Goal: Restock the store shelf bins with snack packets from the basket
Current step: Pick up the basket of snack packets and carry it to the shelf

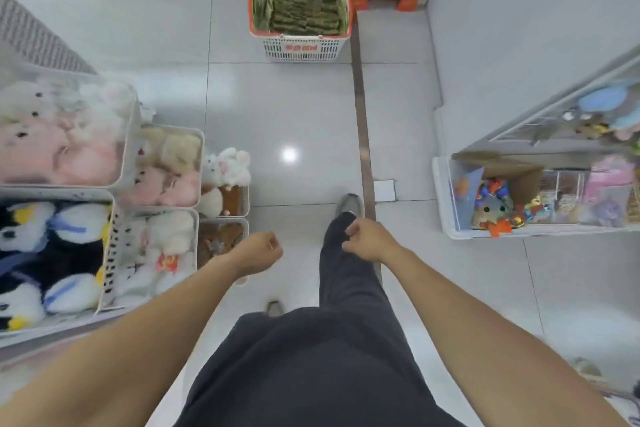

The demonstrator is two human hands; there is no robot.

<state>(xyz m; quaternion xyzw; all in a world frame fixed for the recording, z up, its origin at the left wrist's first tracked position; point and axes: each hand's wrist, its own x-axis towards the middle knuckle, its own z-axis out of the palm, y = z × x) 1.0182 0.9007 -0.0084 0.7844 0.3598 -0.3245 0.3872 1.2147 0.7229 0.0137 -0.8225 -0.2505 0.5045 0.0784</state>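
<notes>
I'm looking down at a pale tiled floor [277, 114] w/ shelf bins [128, 149] of plush toys along my left and a clear bin [446, 198] of bright toys at right. Dark trousers [329, 357] fill the bottom centre, one shoe [349, 204] forward. Well ahead, the white basket [301, 48] w/ orange rim sits on the floor, packed w/ green snack packets [301, 10]. Left grip [258, 253] and right grip [369, 239] both hang loosely curled, holding nothing, apart from basket & bins.
</notes>
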